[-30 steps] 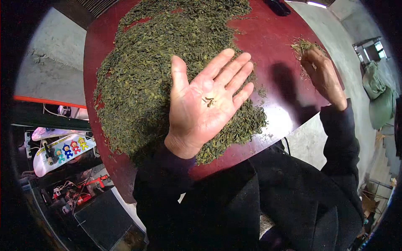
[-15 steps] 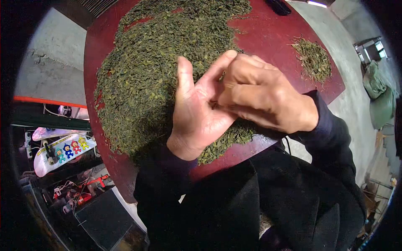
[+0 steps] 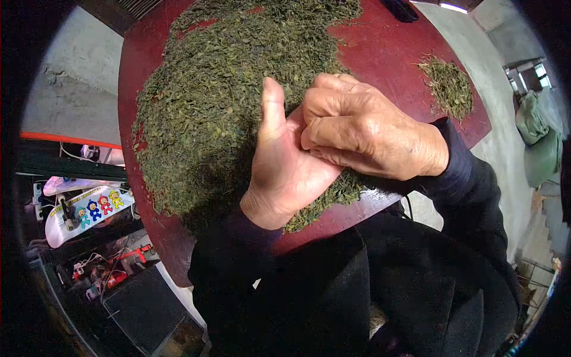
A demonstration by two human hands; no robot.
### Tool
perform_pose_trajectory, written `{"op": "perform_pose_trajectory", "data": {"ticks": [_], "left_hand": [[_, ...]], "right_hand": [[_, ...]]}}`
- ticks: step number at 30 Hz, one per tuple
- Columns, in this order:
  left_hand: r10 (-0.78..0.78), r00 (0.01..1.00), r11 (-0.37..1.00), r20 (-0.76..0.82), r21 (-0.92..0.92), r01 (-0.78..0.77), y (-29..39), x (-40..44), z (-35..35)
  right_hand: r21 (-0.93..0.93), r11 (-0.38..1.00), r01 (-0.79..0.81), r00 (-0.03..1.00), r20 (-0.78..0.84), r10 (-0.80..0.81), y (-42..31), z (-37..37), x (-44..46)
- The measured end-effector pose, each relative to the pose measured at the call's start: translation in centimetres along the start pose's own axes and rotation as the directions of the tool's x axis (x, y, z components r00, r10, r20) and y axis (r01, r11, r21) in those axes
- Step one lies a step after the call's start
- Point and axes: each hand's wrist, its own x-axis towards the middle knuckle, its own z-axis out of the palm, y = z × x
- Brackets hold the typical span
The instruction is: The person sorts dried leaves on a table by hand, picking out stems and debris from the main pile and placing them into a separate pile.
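Note:
My left hand is palm up above the table's near part, its thumb stretched out; the right hand hides most of its fingers. Over that palm my right hand is closed, fingertips pinched together against it. Whatever the pinch holds, if anything, is too small or hidden to make out. Beneath and beyond both hands spreads a broad heap of dried green leaves, which look like tea leaves.
The leaves lie on a dark red table with a curved edge. A small pile of stalks sits at its right. A black object rests at the far edge. A skateboard deck with cartoon figures stands left, and green sacks right.
My right hand has shifted slightly left and up over the left palm, now covering more of the left fingers. The left hand has moved a little right.

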Motion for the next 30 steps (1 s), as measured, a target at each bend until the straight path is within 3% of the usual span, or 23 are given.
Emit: {"op": "perform_pose_trajectory", "data": {"ticks": [2,13,17,22,27,30], "left_hand": [[0.04,0.979,0.992,-0.198,0.124,-0.016,-0.3,0.1,1.4],[0.014,0.988,0.991,-0.155,0.137,0.007,-0.1,0.1,1.3],[0.005,0.995,0.981,-0.104,0.195,0.016,-0.1,0.2,1.2],[-0.007,0.999,0.995,-0.049,0.096,0.011,0.1,0.2,0.6],[-0.018,0.999,0.993,0.048,0.121,0.012,0.5,0.1,-0.3],[0.01,0.998,0.99,-0.062,0.14,-0.001,0.3,0.2,0.8]], "right_hand": [[-0.023,1.0,0.001,1.0,0.015,-0.001,0.0,0.0,0.0],[-0.061,0.998,-0.009,1.0,-0.013,0.008,0.2,0.3,0.0],[0.228,0.973,-0.043,0.991,-0.112,0.07,0.7,0.4,-0.4],[0.334,0.938,-0.091,0.984,-0.117,0.137,0.5,-0.1,-0.7],[0.397,0.914,-0.079,0.98,-0.135,0.143,0.6,-0.4,-1.0],[0.514,0.846,-0.142,0.966,-0.113,0.231,0.5,-0.7,-1.5]]}}
